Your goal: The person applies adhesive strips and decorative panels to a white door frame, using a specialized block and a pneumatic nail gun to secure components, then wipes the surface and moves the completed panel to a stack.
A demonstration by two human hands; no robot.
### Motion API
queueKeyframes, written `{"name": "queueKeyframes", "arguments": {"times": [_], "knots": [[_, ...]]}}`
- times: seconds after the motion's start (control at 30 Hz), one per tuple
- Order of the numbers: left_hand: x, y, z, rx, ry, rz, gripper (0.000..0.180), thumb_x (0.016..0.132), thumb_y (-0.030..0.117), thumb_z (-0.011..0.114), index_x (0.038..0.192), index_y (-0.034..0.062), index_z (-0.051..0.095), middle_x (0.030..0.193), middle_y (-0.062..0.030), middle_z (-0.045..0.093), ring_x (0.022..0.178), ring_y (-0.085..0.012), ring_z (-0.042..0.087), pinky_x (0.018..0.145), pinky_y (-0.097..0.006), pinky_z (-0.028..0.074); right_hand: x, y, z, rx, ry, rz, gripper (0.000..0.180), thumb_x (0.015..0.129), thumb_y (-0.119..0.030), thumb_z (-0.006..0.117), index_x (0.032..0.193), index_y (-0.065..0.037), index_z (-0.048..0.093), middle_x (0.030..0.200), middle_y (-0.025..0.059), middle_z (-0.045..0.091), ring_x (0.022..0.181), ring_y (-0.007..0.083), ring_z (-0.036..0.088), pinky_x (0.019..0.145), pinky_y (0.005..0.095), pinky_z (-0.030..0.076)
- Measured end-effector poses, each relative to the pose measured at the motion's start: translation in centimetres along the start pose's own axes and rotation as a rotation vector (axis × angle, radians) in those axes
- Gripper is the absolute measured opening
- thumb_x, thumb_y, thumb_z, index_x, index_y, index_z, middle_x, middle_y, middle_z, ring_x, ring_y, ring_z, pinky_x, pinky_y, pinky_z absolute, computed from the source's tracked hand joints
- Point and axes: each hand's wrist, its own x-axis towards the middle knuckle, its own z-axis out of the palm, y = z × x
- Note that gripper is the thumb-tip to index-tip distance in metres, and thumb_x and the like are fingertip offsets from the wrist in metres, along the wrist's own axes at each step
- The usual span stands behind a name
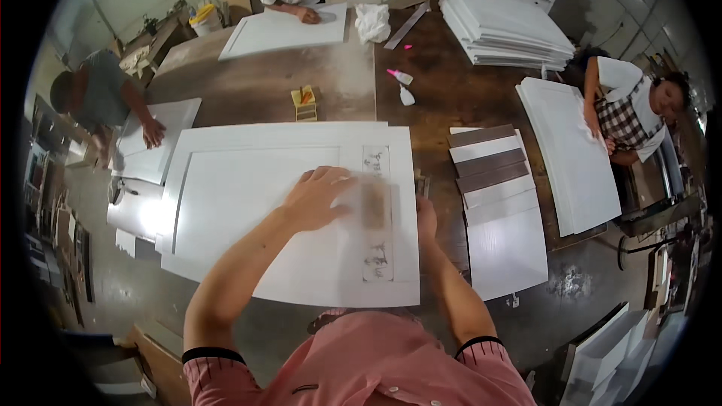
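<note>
A large white painted cabinet door panel (248, 210) lies flat at the near edge of the brown wooden worktable (436, 75). The left hand (320, 197) presses a blurred brownish sanding block (372, 207) onto its right side, fingers spread. The right hand (426, 214) grips the panel's right edge. Grey and white sample boards (496, 188) lie just right.

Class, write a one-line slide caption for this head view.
Left hand rubs a blurred sanding block over a white cabinet door; right hand steadies its edge.
</note>
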Motion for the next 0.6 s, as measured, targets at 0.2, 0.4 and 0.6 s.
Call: {"name": "queueKeyframes", "arguments": {"times": [0.2, 0.4, 0.6], "knots": [[0.1, -3.2, 2.3, -0.09, 0.19, -0.074, 0.103, 0.084, 0.057, 0.077, 0.161, 0.0045, 0.033, 0.171, -0.0216, 0.021, 0.16, -0.0363, 0.012, 0.131, -0.05, 0.008, 0.7, -3.7, 3.1, -0.232, -0.211, -0.089, 0.04, 0.102, -0.023, 0.061, 0.138, -0.007, 0.058, 0.121, 0.0111, 0.065, 0.108, 0.0211, 0.061, 0.091, 0.037, 0.052], [0.1, -4.2, 4.3, -0.112, 0.281, -0.041, 0.106, 0.083, 0.058, 0.077, 0.16, 0.0011, 0.034, 0.17, -0.0224, 0.022, 0.16, -0.0376, 0.011, 0.131, -0.051, 0.008, 2.8, -3.5, 4.1, -0.277, -0.194, -0.057, 0.039, 0.1, -0.024, 0.064, 0.135, -0.007, 0.059, 0.109, 0.0069, 0.064, 0.092, 0.0183, 0.06, 0.079, 0.0343, 0.053], [0.2, -4.9, 4.4, -0.154, 0.303, -0.034, 0.103, 0.084, 0.061, 0.073, 0.161, 0.004, 0.035, 0.171, -0.0246, 0.019, 0.161, -0.0375, 0.01, 0.13, -0.051, 0.008, 4.3, -5.9, -6.0, 0.28, 0.03, 0.208, 0.038, 0.099, -0.024, 0.067, 0.132, -0.008, 0.06, 0.098, 0.0027, 0.064, 0.077, 0.0156, 0.06, 0.067, 0.0317, 0.054]]}}
